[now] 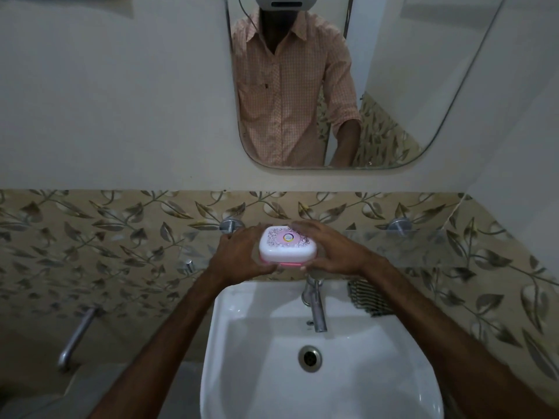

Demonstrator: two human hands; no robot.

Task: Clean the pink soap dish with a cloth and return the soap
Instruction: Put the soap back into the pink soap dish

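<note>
Bathroom wall, plain above and banded with leaf-patterned tiles [90, 237] below, forms the backdrop.

Pink soap dish [287, 247]: white printed lid closed over a pink base, of which only the lower front edge shows. Contents are hidden by the lid. It sits at the level of the glass shelf [423, 246], directly above the tap [314, 303]; whether it rests on the glass or is lifted off it cannot be determined.

Hands: both grip the dish. Left hand [239, 255] wraps the left end, thumb under the front edge. Right hand [335, 252] covers the right end, fingers reaching over the far side, thumb at the front corner.

Striped cloth [367, 299]: crumpled on the rear right of the basin [242, 297] rim, just beside the tap, apart from both hands.

Surroundings: white basin with a metal drain [309, 358] at its centre. Two metal brackets [231, 225] hold the shelf to the tiles. Mirror [408, 86] above reflects a person in a checked shirt. Metal pipe [77, 337] is at lower left.
</note>
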